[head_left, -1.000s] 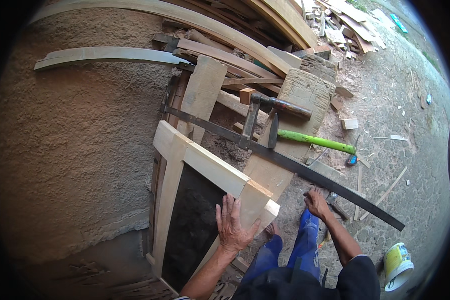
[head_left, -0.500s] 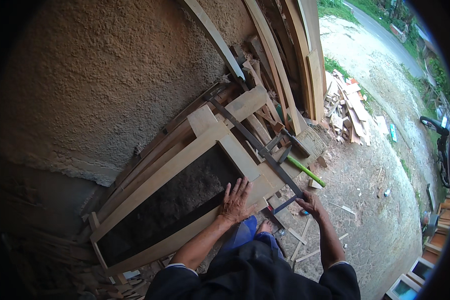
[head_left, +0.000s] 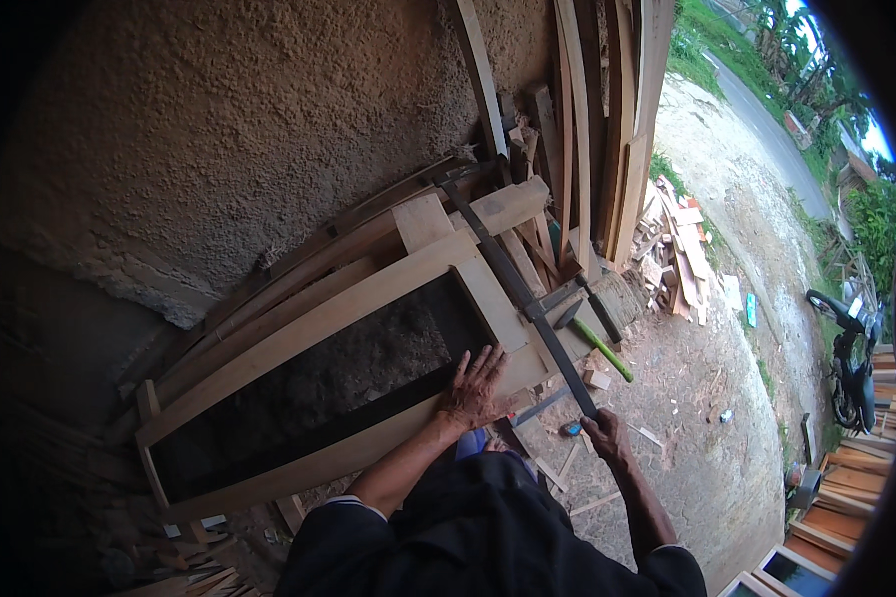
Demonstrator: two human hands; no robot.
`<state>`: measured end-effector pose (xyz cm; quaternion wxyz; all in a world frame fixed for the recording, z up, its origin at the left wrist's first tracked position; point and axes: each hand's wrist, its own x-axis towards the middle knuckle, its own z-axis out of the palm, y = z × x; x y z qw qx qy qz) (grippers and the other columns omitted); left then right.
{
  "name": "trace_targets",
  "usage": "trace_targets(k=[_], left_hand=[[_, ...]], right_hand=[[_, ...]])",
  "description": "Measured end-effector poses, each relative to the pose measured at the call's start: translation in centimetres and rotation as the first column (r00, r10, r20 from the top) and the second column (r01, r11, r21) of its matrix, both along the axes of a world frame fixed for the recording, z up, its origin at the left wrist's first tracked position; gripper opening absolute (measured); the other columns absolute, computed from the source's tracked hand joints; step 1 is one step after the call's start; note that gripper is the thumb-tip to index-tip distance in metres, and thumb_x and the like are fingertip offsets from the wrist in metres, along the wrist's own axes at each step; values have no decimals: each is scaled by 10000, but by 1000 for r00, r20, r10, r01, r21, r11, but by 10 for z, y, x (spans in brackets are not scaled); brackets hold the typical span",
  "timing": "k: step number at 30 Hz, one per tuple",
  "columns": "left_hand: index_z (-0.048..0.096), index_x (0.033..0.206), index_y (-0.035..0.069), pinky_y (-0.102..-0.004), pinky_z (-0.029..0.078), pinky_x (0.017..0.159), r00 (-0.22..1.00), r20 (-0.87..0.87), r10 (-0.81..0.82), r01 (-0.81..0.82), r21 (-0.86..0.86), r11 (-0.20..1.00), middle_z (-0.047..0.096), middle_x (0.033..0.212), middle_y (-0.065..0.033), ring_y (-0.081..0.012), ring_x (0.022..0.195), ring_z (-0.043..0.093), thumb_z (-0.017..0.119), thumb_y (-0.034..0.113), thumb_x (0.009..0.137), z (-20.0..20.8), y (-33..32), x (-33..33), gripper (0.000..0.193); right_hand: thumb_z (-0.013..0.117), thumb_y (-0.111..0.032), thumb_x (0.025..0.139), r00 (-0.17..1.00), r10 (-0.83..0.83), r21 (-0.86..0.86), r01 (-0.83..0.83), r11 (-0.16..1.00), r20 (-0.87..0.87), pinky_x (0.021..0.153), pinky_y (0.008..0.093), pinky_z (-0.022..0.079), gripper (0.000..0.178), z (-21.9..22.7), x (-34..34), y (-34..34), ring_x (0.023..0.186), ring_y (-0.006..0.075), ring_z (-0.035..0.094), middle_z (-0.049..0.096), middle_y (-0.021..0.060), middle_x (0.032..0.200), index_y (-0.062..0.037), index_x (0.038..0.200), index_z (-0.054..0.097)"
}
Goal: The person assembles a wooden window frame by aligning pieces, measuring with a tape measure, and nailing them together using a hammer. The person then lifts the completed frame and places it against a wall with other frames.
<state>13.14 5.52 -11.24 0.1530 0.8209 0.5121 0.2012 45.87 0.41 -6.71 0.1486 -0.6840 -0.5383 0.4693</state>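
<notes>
Head view: a wooden frame (head_left: 309, 339) beneath the left hand (head_left: 476, 388), a bar clamp (head_left: 513, 282) in the right hand (head_left: 605, 435).
The left grip lies flat, fingers spread, on the frame's near right corner; the right grip is closed around the bar's lower end. The clamp slants past the frame's right end, near a green-handled hammer (head_left: 601, 349). It looks stiff, heavy and metal, probably unwieldy by its tip; mid-bar should balance better. The frame seems rigid, best held by its rails.

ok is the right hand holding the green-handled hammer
No, the right hand grips the bar clamp, and the green-handled hammer lies apart from that hand.
</notes>
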Motion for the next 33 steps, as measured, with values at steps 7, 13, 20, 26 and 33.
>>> trace_targets(k=[7, 13, 20, 26, 33], left_hand=[[490, 1408, -28, -427, 420, 1086, 777, 569, 268, -237, -130, 963, 592, 1343, -224, -327, 1275, 554, 504, 506, 1022, 9, -10, 15, 659], [568, 1110, 1, -293, 535, 824, 40, 711, 702, -88, -697, 712, 693, 1073, -116, -169, 935, 652, 488, 455, 1055, 7, -30, 41, 464], [525, 1164, 88, -365, 603, 744, -154, 615, 774, 80, -773, 630, 667, 1166, -113, -209, 837, 683, 506, 307, 1060, -4, -81, 68, 243], [521, 1208, 112, -351, 627, 694, -247, 463, 851, 213, -831, 514, 659, 1070, -131, -267, 842, 732, 585, 354, 1023, 7, -85, 76, 311], [522, 1204, 72, -357, 616, 720, -266, 470, 842, 201, -827, 525, 657, 1044, -144, -268, 884, 721, 579, 332, 1029, -11, -98, 78, 319]], right_hand=[[718, -345, 894, 997, -2, 119, -7, 993, 76, 527, 383, 348, 422, 8, -6, -101, 576, 156, 407, 435, 90, 586, 2, 750, 526], [709, -385, 883, 994, 90, -18, -89, 996, 63, 553, 405, 381, 448, -1, -4, -185, 577, 211, 440, 488, 137, 603, 6, 762, 526], [690, -446, 883, 993, 106, -32, -104, 994, 57, 605, 481, 418, 480, -3, -14, -209, 622, 384, 563, 559, 226, 670, 13, 825, 565], [664, -430, 910, 993, 113, 2, -113, 994, 29, 624, 476, 424, 475, 2, -25, -208, 651, 376, 575, 571, 238, 711, 30, 843, 563], [653, -439, 921, 994, 109, -112, -106, 988, 15, 661, 478, 438, 474, -8, -30, -212, 714, 371, 602, 588, 241, 771, 27, 890, 576]])
